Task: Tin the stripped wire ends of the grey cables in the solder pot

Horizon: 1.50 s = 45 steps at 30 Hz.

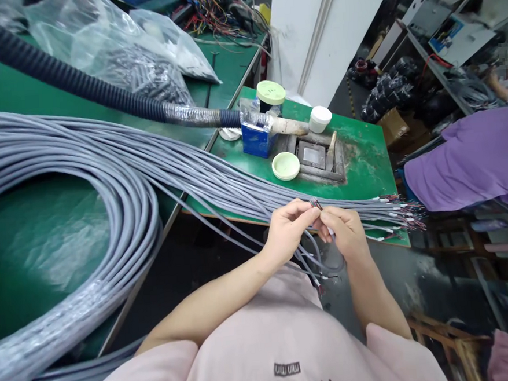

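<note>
Table (pixel 359 148): green, stained
Cable (pixel 332 232): 12 o'clock from the chest; grey sheath, thin dark and reddish wires (pixel 316 204) bared
Left hand (pixel 288 230): fingers pinching wires
Right hand (pixel 347 230): fingers around Cable
Cable bundle (pixel 236 183): 9 to 3 o'clock, grey

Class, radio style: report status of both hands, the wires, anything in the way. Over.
Left hand and right hand pinched on thin wires. Grey cable bundle close beyond. Dark hose off left, clear of hands.
</note>
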Motion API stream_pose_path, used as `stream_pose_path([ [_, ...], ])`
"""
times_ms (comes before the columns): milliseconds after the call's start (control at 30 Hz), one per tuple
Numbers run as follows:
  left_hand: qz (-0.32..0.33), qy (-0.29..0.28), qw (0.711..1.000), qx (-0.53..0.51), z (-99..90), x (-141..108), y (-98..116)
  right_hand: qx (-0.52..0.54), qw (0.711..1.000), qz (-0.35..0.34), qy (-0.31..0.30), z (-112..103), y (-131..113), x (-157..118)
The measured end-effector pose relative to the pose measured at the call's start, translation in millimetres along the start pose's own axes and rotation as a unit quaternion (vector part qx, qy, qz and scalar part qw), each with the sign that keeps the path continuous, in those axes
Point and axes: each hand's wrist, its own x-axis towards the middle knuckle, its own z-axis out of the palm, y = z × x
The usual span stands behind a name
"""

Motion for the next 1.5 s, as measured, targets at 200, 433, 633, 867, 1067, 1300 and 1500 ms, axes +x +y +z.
stream_pose_path([
  [200, -0.054, -0.010, 0.995, -0.085, 8.8, 0, -1, 0.028, 0.999, 0.005, 0.025, 2, 3, -1],
  [433, -0.070, -0.002, 0.992, -0.103, 9.9, 2, -4, 0.052, 0.998, 0.019, 0.031, 3, 6, 1],
  [633, -0.066, -0.006, 0.993, -0.100, 10.4, 4, -5, 0.070, 0.996, 0.028, 0.042, 2, 7, 2],
  [867, -0.062, -0.015, 0.993, -0.096, 10.6, 5, -8, 0.096, 0.995, 0.015, 0.027, -3, 16, 5],
  [1067, -0.058, -0.013, 0.994, -0.095, 10.0, 6, -9, 0.102, 0.994, 0.015, 0.037, -2, 17, 5],
  [1300, -0.057, 0.015, 0.995, -0.080, 11.3, 7, -12, 0.104, 0.994, 0.015, 0.036, -2, 22, 8],
  [1500, -0.026, 0.073, 0.997, 0.004, -1.3, 8, -19, 0.130, 0.988, 0.009, 0.083, -13, 13, -9],
])
